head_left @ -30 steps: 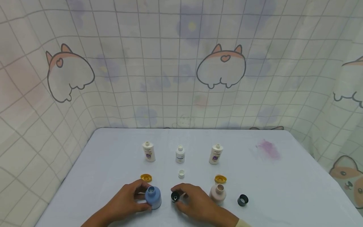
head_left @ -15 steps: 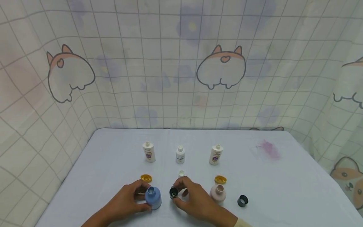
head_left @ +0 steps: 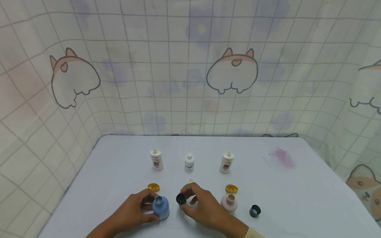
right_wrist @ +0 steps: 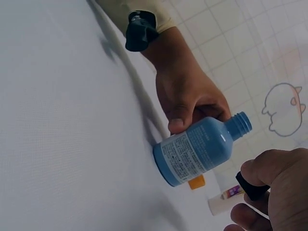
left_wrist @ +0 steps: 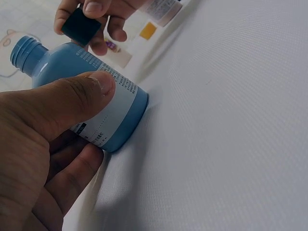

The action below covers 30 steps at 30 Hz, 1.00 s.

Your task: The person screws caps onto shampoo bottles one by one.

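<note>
A blue bottle (head_left: 161, 208) with an uncapped threaded neck stands upright on the table, its label showing in both wrist views. My left hand (head_left: 135, 208) grips it round the side, thumb across the label (left_wrist: 103, 118). Just to the right, my right hand (head_left: 205, 206) pinches a black cap (head_left: 181, 199) between thumb and fingers, its hollow side tipped up. In the right wrist view the cap (right_wrist: 251, 186) is apart from the bottle (right_wrist: 202, 149). A pale pink uncapped bottle (head_left: 229, 203) stands beside the right wrist, and a second black cap (head_left: 255, 211) lies farther right.
Along the back stand a white bottle (head_left: 156, 159) at left, a small white bottle (head_left: 189, 162) and another white bottle (head_left: 227, 162) at right. Yellow caps (head_left: 153, 187) lie in front of the outer two. A small white cap (head_left: 190, 181) is partly hidden behind my right hand.
My right hand has lifted the black cap slightly and brought it left, closer to the blue bottle, now partly covering the small white cap. The left hand and blue bottle have stayed put.
</note>
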Motion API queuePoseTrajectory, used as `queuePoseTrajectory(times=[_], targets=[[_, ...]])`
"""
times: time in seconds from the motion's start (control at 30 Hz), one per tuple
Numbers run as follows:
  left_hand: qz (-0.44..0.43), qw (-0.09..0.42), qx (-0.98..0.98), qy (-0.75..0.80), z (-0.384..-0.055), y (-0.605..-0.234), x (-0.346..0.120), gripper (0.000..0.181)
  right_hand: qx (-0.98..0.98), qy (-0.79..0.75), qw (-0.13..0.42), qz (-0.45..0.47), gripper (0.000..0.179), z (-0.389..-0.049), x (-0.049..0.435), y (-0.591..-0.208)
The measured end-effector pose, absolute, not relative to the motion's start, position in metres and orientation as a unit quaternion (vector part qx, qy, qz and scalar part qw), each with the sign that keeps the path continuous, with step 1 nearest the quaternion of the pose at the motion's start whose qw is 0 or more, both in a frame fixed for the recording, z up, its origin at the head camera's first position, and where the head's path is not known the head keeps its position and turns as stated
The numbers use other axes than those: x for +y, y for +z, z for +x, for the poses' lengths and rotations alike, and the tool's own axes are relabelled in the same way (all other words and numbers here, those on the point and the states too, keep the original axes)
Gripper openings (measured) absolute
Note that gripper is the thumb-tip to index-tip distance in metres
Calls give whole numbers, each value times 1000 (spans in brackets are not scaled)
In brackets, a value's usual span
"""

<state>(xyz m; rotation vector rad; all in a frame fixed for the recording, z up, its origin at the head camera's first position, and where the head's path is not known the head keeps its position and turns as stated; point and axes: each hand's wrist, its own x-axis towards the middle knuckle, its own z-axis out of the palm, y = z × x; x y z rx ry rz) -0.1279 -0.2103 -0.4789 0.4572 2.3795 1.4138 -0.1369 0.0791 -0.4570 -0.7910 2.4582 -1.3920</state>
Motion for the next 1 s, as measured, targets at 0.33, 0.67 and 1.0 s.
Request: queuePoseTrajectory(times=[0.33, 0.67, 1.0], targets=[[158, 173, 835, 498, -128, -480, -211, 61, 828, -481, 103, -268, 37, -137, 76, -455], [155, 172, 839, 492, -128, -479, -209, 61, 828, -483, 98, -268, 36, -139, 71, -450], [162, 168, 838, 493, -128, -479, -210, 61, 820, -490, 77, -285, 35, -139, 66, -449]])
